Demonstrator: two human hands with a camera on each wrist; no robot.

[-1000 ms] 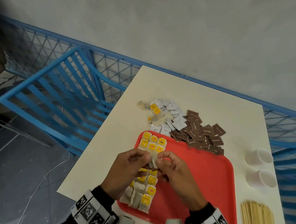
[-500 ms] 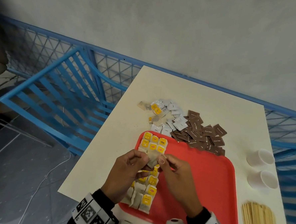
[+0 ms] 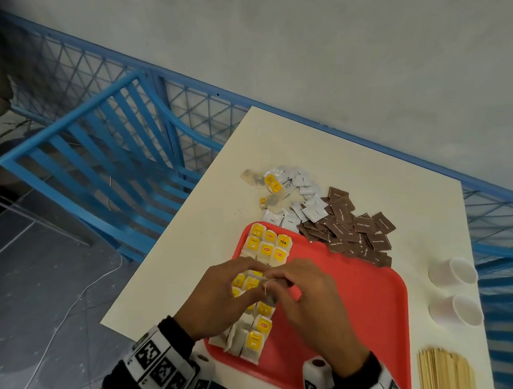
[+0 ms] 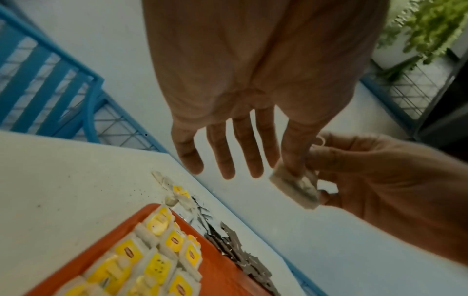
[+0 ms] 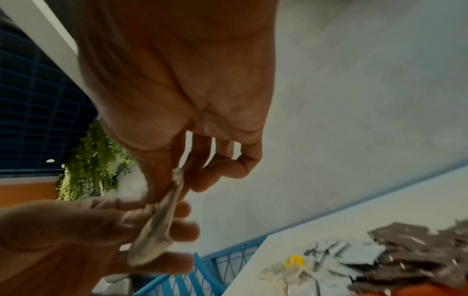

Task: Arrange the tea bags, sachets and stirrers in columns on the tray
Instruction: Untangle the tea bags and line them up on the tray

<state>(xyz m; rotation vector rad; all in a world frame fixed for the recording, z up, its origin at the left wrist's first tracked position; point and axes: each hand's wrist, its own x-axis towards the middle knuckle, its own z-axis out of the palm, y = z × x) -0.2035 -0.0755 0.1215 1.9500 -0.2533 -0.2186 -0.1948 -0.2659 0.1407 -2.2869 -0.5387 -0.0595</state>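
Note:
A red tray point(image 3: 362, 306) lies on the cream table point(image 3: 311, 155). Yellow-tagged tea bags point(image 3: 268, 247) lie in columns along its left side. Above those columns both hands meet on one loose tea bag point(image 3: 270, 297). My left hand point(image 3: 252, 293) pinches it from the left and my right hand point(image 3: 285, 286) from the right. In the left wrist view the left index fingertip presses the tea bag point(image 4: 296, 186) while the other fingers stay straight. In the right wrist view the right thumb and forefinger pinch the tea bag point(image 5: 157, 226) edge-on. The hands hide the middle tea bags.
Beyond the tray lie loose tea bags point(image 3: 269, 183), white sachets point(image 3: 304, 203) and a heap of brown sachets point(image 3: 355, 230). Two white cups point(image 3: 453, 272) lie on their sides at the right edge, with wooden stirrers point(image 3: 444, 386) nearer me. A blue chair point(image 3: 100, 166) stands left of the table.
Both hands have kept hold of the tea bag and dropped slightly toward the tray. The bag stood up between the fingertips before; now the fingers mostly cover it.

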